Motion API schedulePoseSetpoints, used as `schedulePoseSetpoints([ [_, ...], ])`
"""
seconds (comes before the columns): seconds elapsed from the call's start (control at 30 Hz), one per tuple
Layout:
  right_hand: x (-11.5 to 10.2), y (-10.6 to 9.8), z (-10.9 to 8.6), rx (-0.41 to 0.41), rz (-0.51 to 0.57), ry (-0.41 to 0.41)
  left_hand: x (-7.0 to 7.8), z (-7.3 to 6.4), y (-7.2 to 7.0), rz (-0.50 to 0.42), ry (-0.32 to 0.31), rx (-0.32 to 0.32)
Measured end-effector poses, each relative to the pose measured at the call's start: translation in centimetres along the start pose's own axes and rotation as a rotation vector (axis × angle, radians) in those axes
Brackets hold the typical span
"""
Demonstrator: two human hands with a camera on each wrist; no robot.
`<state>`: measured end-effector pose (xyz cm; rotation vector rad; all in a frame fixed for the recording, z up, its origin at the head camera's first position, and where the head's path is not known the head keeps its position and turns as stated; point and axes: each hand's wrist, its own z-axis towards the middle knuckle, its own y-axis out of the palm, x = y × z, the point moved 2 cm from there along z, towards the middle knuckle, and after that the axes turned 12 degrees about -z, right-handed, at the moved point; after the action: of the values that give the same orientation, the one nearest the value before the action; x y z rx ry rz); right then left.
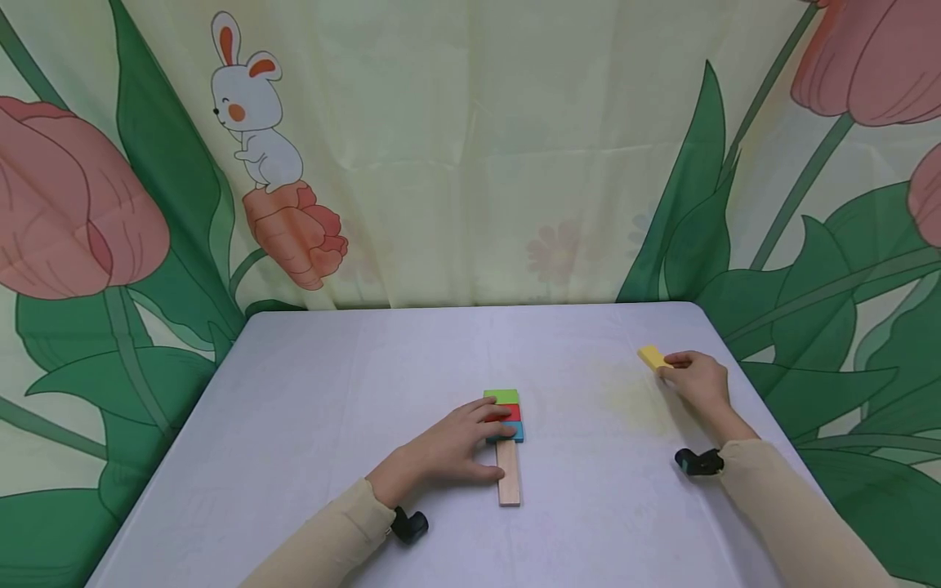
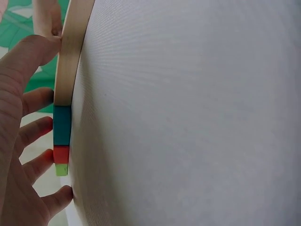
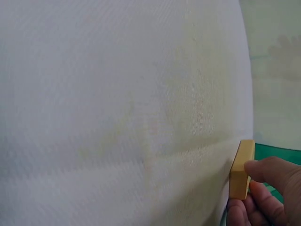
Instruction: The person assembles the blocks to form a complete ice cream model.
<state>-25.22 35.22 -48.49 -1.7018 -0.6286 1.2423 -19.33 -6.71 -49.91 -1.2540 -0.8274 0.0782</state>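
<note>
Four colours of block lie in a row on the table: green point(image 1: 503, 396), red point(image 1: 514, 412) and blue point(image 1: 519, 431) crosswise, with a long plain wooden block point(image 1: 509, 487) running lengthwise from the blue one. My left hand point(image 1: 448, 445) rests at this row, fingers spread and fairly straight over the coloured pieces, thumb at the wooden block. In the left wrist view, fingertips touch the sides of the blue block point(image 2: 62, 126) and the wooden block point(image 2: 71, 56). Off to the right, my right hand point(image 1: 702, 384) pinches a yellow block point(image 1: 650, 356) between thumb and fingers.
A white cloth covers the table point(image 1: 353, 367), with a faint yellowish stain near the right hand. Behind stands a curtain point(image 1: 470, 163) printed with tulips and a rabbit. Each sleeve carries a small black wrist camera point(image 1: 409, 527).
</note>
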Motion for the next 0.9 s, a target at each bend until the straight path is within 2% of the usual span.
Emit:
schedulePoseSetpoints([
  [0.37,-1.7,1.0,-0.7,0.031,-0.014,-0.107,0.2,-0.2,0.0,-0.005,-0.004,0.006],
  [0.9,-5.8,3.1,-1.7,-0.074,0.016,-0.157,0.2,-0.2,0.0,-0.005,-0.007,0.009],
])
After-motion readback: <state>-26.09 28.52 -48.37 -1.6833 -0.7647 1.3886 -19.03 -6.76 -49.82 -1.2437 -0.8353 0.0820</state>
